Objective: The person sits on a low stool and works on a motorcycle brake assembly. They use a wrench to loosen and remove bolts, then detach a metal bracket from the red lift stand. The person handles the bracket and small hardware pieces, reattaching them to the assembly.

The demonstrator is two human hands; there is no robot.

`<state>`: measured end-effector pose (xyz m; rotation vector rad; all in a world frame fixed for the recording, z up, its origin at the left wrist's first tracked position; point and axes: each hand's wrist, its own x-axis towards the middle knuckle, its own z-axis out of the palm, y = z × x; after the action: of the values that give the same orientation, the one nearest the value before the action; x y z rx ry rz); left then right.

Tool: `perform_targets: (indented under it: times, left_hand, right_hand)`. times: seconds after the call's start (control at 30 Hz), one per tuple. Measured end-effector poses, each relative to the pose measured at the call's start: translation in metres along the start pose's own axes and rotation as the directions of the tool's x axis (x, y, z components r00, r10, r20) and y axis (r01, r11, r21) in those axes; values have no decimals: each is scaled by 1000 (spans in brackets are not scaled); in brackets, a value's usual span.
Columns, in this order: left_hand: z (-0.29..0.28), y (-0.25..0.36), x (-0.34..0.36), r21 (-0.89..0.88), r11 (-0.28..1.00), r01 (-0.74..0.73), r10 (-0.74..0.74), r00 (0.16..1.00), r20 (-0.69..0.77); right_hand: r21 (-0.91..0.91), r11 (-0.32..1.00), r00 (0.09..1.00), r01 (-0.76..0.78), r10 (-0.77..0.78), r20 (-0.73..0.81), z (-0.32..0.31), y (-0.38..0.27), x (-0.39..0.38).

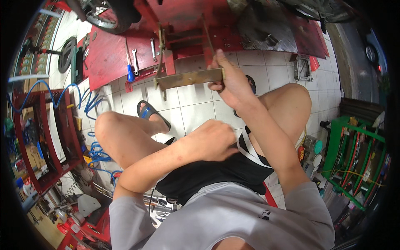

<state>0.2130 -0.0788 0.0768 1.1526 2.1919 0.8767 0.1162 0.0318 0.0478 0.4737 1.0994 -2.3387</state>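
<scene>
Bar (pixel 187 79) gripped in the right hand (pixel 231 77) at the near side of the red table (pixel 110 56)

The work in hand looks like handling or steadying the bar, a flat, worn, brownish metal piece with side rods. It sits just off the near edge of the red table, in front of the red uprights (pixel 168 62) there; whether it is joined to them or only held against them, I cannot tell.

The next move probably calls for keeping the right end firm so the bar does not twist, with the other hand coming up to the far left end, which no hand supports.

The right forearm reaches up and forward toward the red table, nearly straight along its length. The right hand is clamped on the bar's right end: thumb raised on the side nearest the red table, fingers curled underneath.

The left hand (pixel 214 139) hangs well back from the red table, over the black shorts (pixel 200 175), its forearm slanting across the lap. It is blurred and looks loosely curled; whether its fingers close on anything, I cannot tell.

On the left part of the red table lie a blue-handled screwdriver (pixel 130 75) and two wrenches (pixel 134 58), all beyond the left end of the bar.
</scene>
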Motion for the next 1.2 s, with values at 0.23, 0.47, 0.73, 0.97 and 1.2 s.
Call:
perform_targets:
  times: [0.23, 0.47, 0.73, 0.97, 1.2]
  left_hand:
    - [47, -133, 44, 321, 796, 513, -542, 840, 2]
    - [70, -272, 121, -634, 763, -127, -410, 662, -627]
    - [24, -286, 229, 174, 804, 569, -261, 601, -756]
    - [29, -298, 254, 186, 772, 608, -285, 593, -754]
    - [21, -301, 259, 98, 792, 602, -316, 543, -778]
  right_hand:
    - [13, 999, 999, 42, -41, -23, -1, -2, 5]
    - [0, 998, 996, 57, -57, -68, 23, 2, 6]
    - [55, 998, 1000, -9, 10, -21, 22, -8, 1]
    - [16, 999, 997, 39, -38, -70, 29, -12, 2]
    - [23, 993, 993, 115, -114, -38, 28, -9, 5]
